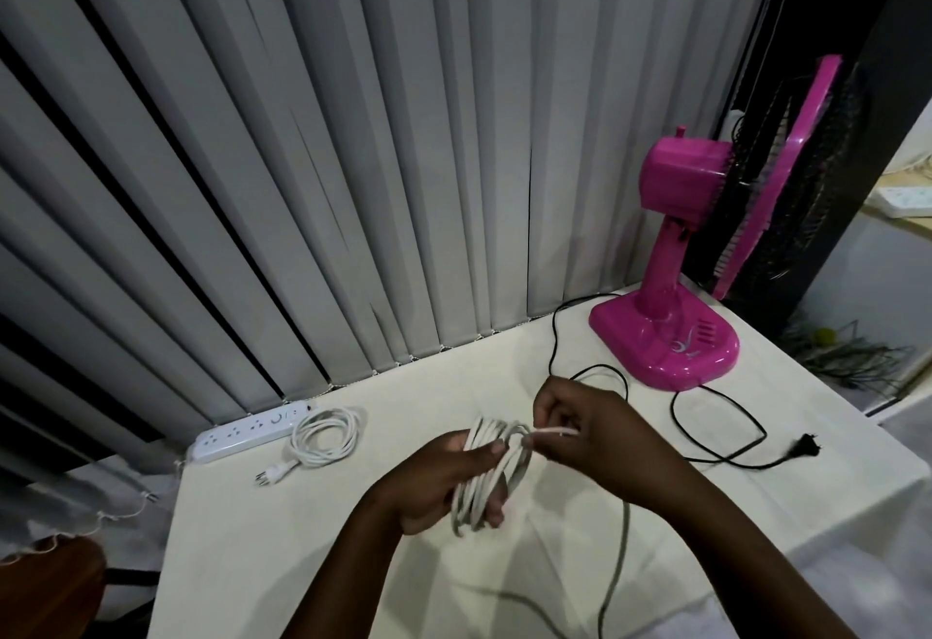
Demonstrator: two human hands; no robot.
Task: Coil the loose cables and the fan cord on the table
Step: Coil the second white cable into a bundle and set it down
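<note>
My left hand (436, 479) grips a coil of white cable (491, 474) held upright above the table's middle. My right hand (580, 429) pinches a short length of the same white cable (552, 431) beside the coil's top. A grey strand (618, 563) hangs from under my right forearm toward the near edge. The pink fan (671, 285) stands at the back right; its black cord (716, 441) lies in loose loops on the table and ends in a black plug (804, 441). A white power strip (252, 431) lies at the back left, its cord coiled (325, 434).
The cream-covered table (302, 537) backs onto grey vertical blinds (302, 184). A white plug (270, 476) rests in front of the power strip. A brown chair edge (50, 583) shows at lower left. The table's right edge drops off just past the black plug.
</note>
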